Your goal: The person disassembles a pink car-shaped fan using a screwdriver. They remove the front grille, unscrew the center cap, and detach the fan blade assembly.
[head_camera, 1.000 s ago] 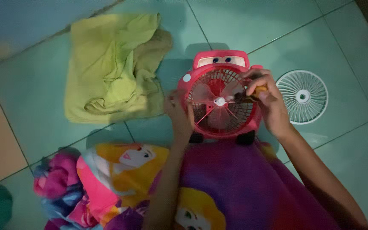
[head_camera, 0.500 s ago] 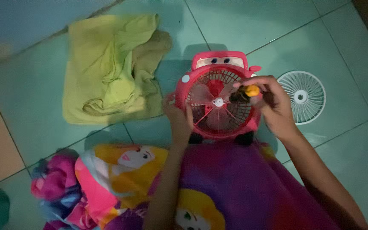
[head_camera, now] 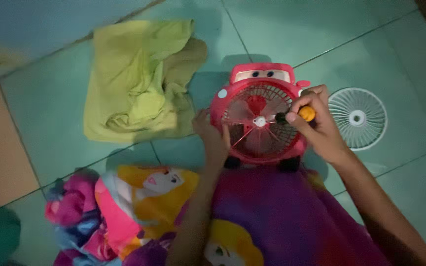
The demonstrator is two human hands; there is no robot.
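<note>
The right hand [head_camera: 321, 130] has its fingers [head_camera: 304, 101] closed around a small screwdriver with an orange handle [head_camera: 305, 114], its dark tip lying over the right side of the grille near the white hub [head_camera: 259, 121]. The left hand [head_camera: 212, 138] has its fingers curled against the near left rim of the red car-shaped fan [head_camera: 260, 116], which stands on the green tiled floor [head_camera: 371, 44] just beyond a bright cartoon-print blanket [head_camera: 252, 216]. To the right, near the fan but apart from it, lies a detached white grille [head_camera: 357, 118]; to the left a crumpled yellow cloth [head_camera: 139, 79] lies close to the fan's edge. Bare tiles stretch on the far side. Compared with half a second earlier, the screwdriver sits slightly nearer the hub; the fan has not shifted.
</note>
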